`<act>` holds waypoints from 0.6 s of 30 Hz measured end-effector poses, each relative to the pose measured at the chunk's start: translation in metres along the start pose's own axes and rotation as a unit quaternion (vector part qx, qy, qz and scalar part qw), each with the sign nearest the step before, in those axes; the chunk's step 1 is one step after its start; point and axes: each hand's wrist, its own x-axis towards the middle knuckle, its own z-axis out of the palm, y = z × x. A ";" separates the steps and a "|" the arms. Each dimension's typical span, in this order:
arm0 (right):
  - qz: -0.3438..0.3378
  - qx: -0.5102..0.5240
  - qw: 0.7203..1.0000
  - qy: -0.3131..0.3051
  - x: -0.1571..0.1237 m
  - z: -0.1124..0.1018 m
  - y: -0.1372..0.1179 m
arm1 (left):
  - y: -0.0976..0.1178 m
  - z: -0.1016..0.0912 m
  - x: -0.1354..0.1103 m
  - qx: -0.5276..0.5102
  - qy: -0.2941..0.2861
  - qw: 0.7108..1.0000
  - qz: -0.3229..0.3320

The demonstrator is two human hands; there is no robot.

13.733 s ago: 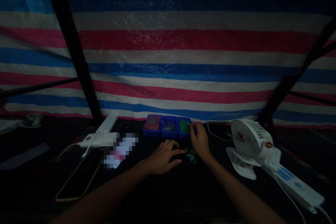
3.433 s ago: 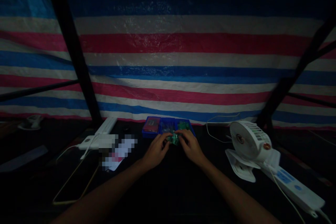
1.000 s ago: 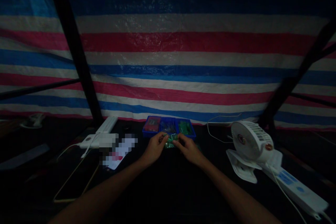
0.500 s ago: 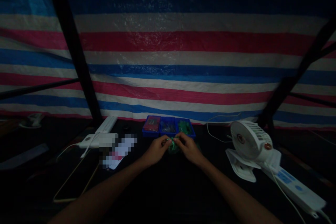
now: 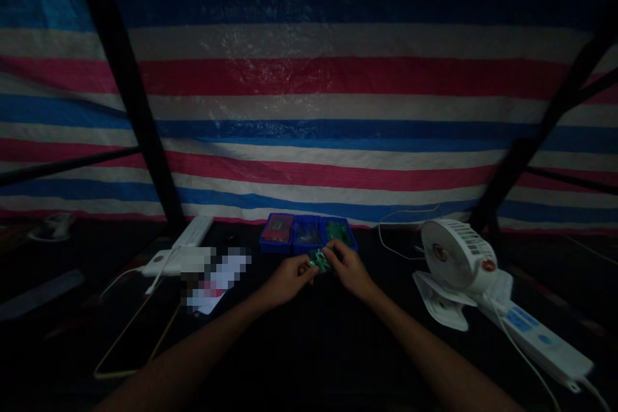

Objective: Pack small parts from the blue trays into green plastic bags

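Both my hands meet over a dark table just in front of three small blue bins. My left hand (image 5: 286, 279) and my right hand (image 5: 348, 269) pinch a small green circuit board (image 5: 319, 261) between their fingertips, slightly above the table. The left blue bin (image 5: 277, 232) holds reddish parts, the middle bin (image 5: 309, 234) holds dim small parts, and the right bin (image 5: 338, 232) holds green boards. The light is very low, so fine detail on the board is hidden.
A white clip fan (image 5: 456, 264) stands at the right, with a white power strip (image 5: 541, 344) and cable behind it. At the left lie a white power bank (image 5: 178, 259), a white bar (image 5: 197, 230) and a thin cable loop (image 5: 130, 341). A striped tarpaulin (image 5: 309, 90) hangs behind.
Over the last second both hands kept pinching the green board and shifted it slightly up and right. Much earlier my right hand reached into the right bin while the left lay on the table.
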 end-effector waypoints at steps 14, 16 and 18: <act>0.029 0.067 0.996 -0.056 -0.002 0.010 0.007 | 0.012 -0.001 0.002 -0.033 0.192 0.981 0.013; 0.031 0.077 0.995 -0.051 -0.002 0.010 0.007 | 0.013 -0.002 0.002 -0.034 0.197 0.980 0.014; 0.032 0.075 0.996 -0.044 -0.002 0.008 0.006 | 0.012 -0.004 0.002 -0.039 0.181 0.983 0.014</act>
